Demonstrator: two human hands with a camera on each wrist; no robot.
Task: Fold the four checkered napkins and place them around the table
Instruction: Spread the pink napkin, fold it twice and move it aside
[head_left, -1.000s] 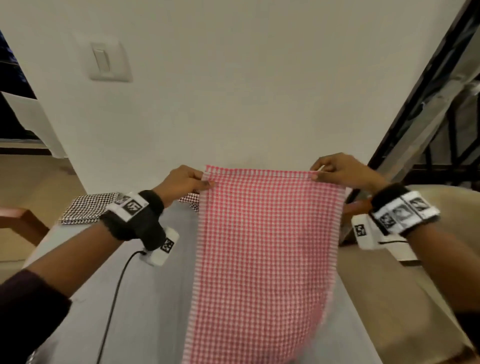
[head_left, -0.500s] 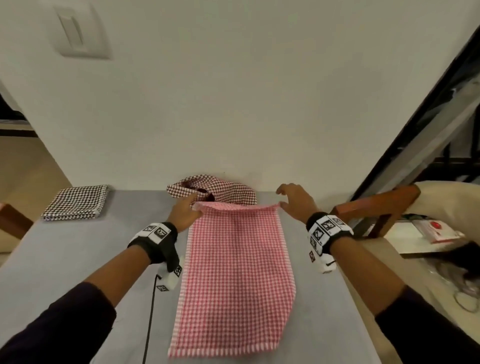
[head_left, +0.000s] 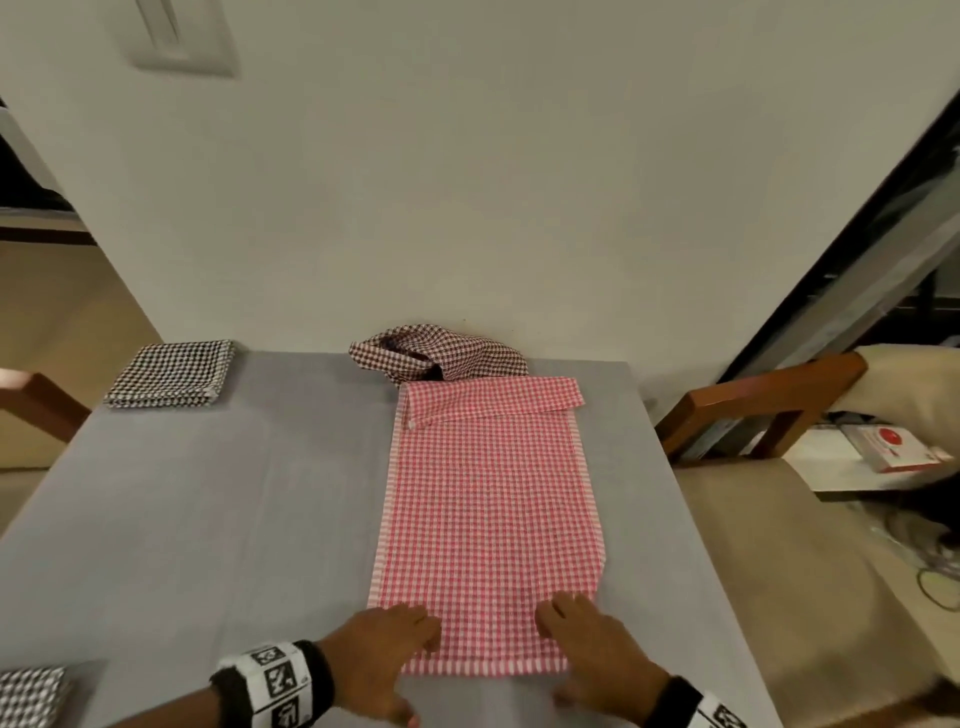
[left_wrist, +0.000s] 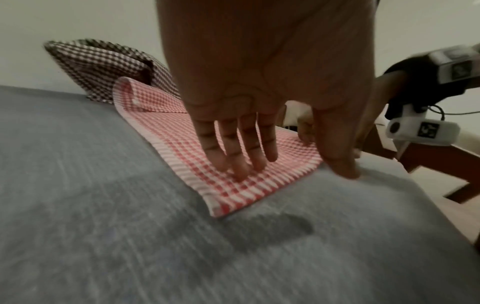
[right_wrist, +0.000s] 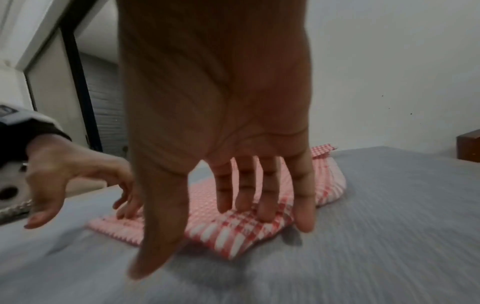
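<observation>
A red checkered napkin (head_left: 488, 509) lies lengthwise on the grey table (head_left: 208, 519), its far edge flipped back over itself. My left hand (head_left: 400, 634) rests with straight fingers (left_wrist: 241, 160) on the napkin's near left corner. My right hand (head_left: 576, 629) lies flat on the near right corner, fingers (right_wrist: 262, 201) straight on the cloth. A crumpled brown checkered napkin (head_left: 441, 358) sits at the table's far edge, touching the red one. A folded black checkered napkin (head_left: 171, 371) lies at the far left, another (head_left: 31, 696) at the near left corner.
The table's far edge meets a white wall with a light switch (head_left: 176, 36). A wooden chair (head_left: 769, 400) stands close on the right, another chair's corner (head_left: 36, 400) on the left. A red and white box (head_left: 893, 447) lies on a low shelf beyond the right chair.
The red napkin, held up by its top corners, was laid on the table. Both hands let go of the far edge and came back to the near edge.
</observation>
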